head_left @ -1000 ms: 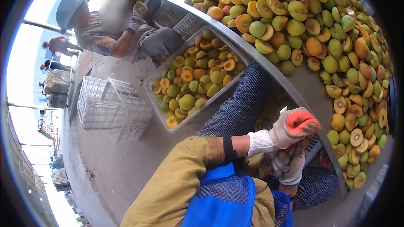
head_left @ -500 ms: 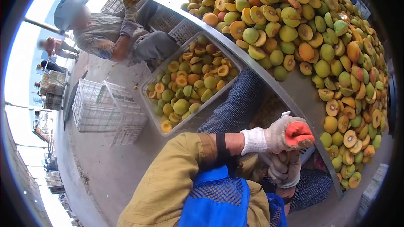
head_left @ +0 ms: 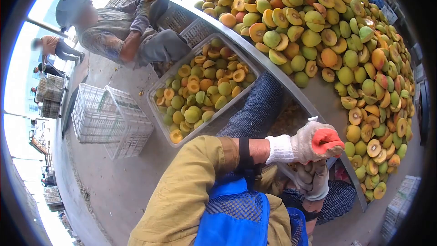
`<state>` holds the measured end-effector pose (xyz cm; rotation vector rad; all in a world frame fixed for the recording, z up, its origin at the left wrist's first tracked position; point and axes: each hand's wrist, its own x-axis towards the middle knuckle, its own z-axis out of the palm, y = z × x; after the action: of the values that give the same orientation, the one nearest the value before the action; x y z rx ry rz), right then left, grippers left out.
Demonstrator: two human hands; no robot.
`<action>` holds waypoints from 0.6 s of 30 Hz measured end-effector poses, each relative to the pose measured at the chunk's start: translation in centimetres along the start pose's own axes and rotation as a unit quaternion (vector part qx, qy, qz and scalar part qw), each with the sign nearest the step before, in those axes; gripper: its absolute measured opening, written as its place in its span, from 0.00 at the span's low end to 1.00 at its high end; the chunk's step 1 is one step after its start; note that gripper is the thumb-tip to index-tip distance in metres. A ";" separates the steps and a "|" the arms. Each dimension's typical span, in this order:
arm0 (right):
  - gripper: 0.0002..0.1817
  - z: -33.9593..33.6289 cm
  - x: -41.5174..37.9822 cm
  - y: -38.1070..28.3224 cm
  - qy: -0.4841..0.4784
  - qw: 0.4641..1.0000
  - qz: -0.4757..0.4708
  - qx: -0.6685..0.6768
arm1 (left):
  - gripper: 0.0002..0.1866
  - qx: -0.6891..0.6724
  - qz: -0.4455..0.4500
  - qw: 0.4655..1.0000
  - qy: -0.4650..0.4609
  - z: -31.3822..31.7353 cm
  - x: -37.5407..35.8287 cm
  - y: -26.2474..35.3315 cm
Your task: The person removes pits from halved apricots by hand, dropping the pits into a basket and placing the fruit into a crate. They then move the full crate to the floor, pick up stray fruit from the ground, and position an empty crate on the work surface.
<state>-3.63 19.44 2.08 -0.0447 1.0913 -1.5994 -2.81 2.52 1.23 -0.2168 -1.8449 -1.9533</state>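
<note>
My left hand [head_left: 319,143], in a white knit glove with an orange-red coating, is closed in a fist beside the metal table edge. A short white stub [head_left: 312,119] sticks out at the top of this fist; the rest of it is hidden. My right hand [head_left: 312,180], in a greyish glove, is directly below, fingers curled and partly covered by the left. What lies between the two hands cannot be seen. Beyond them, the metal table [head_left: 298,92] bears a large heap of green, yellow and reddish fruit [head_left: 312,38], like apricots, many cut in half.
A clear-walled crate [head_left: 157,105] of cut fruit stands left of my knee [head_left: 250,109]. White plastic baskets [head_left: 102,118] are on the concrete floor. A seated co-worker [head_left: 107,41] in a cap holds their gloved hands near the table. Stacked crates [head_left: 49,95] and other people are farther back.
Both my hands have shifted slightly to the right, still together. The co-worker's raised hands have drawn together and their head has tilted. A standing person in the background has moved slightly.
</note>
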 end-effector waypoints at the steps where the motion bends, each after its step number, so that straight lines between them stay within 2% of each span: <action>1: 0.35 -1.6 0.1 0.5 -0.042 0.998 0.016 0.038 | 0.17 0.040 0.042 0.998 -0.006 -0.4 0.4 0.5; 4: 0.37 -2.9 -0.1 1.7 0.075 0.994 -0.074 -0.042 | 0.18 0.074 0.033 0.997 -0.015 -0.1 1.2 0.6; 7: 0.37 -1.6 1.9 3.0 0.241 0.923 -0.211 -0.213 | 0.18 -0.120 -0.122 0.985 0.023 0.4 1.1 1.4; 10: 0.38 -1.6 2.0 2.2 0.242 0.914 -0.141 -0.292 | 0.19 -0.245 -0.237 0.940 0.022 0.4 0.4 -0.3; 11: 0.37 -1.9 1.7 2.0 0.191 0.949 -0.118 -0.222 | 0.18 -0.219 -0.219 0.951 0.011 0.2 0.4 -0.4; 13: 0.37 -2.4 0.3 1.4 0.078 0.992 -0.066 -0.074 | 0.17 -0.071 -0.047 0.996 -0.020 0.2 1.1 -1.4; 14: 0.38 -2.5 -0.1 1.2 0.021 0.999 -0.037 0.003 | 0.17 0.006 0.039 0.999 -0.036 0.3 1.4 -1.9; 15: 0.38 -2.5 -0.3 1.0 0.032 0.998 -0.058 -0.020 | 0.16 0.022 0.057 0.997 -0.035 0.6 1.8 -1.7; 17: 0.34 -2.5 -0.9 0.4 0.116 0.983 -0.071 -0.123 | 0.16 0.026 0.030 0.996 -0.077 0.4 2.4 -1.5; 18: 0.34 -2.2 -0.8 0.5 0.155 0.976 -0.076 -0.133 | 0.16 0.028 0.018 0.994 -0.099 0.3 2.7 -1.4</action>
<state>-4.18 21.43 0.97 -0.0606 1.5740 -1.6201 -5.81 2.28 1.07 -0.4380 -2.0033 -1.9109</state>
